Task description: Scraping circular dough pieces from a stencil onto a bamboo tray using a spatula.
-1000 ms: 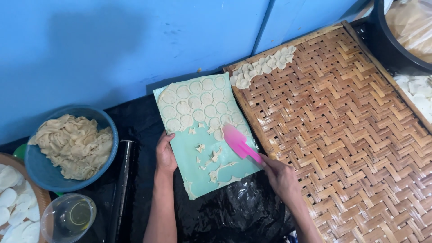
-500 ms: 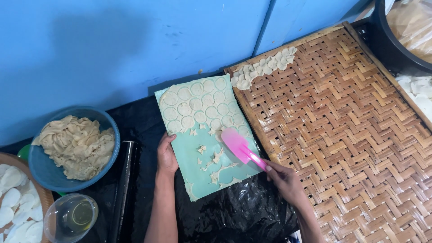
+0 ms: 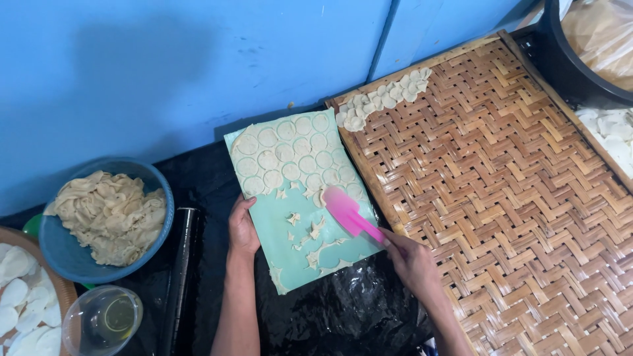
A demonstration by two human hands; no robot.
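Observation:
A pale green mat [image 3: 290, 244] lies on black plastic, its far half covered with several round dough discs [image 3: 285, 153] and its near half scattered with dough scraps [image 3: 315, 231]. My left hand [image 3: 242, 227] presses on the mat's left edge. My right hand [image 3: 412, 260] grips the handle of a pink spatula [image 3: 348, 212], whose blade rests on the mat just below the discs.
A woven bamboo tray [image 3: 514, 198] lies to the right with a cluster of discs [image 3: 386, 99] at its far left corner. A blue bowl of dough trimmings [image 3: 109, 214], a black rolling pin [image 3: 179, 277], a glass bowl of oil [image 3: 105, 320] and a basket of discs [image 3: 20, 303] sit left.
The spatula blade has slid along the mat toward the row of discs; my right hand followed it. My left hand has stayed on the mat's edge.

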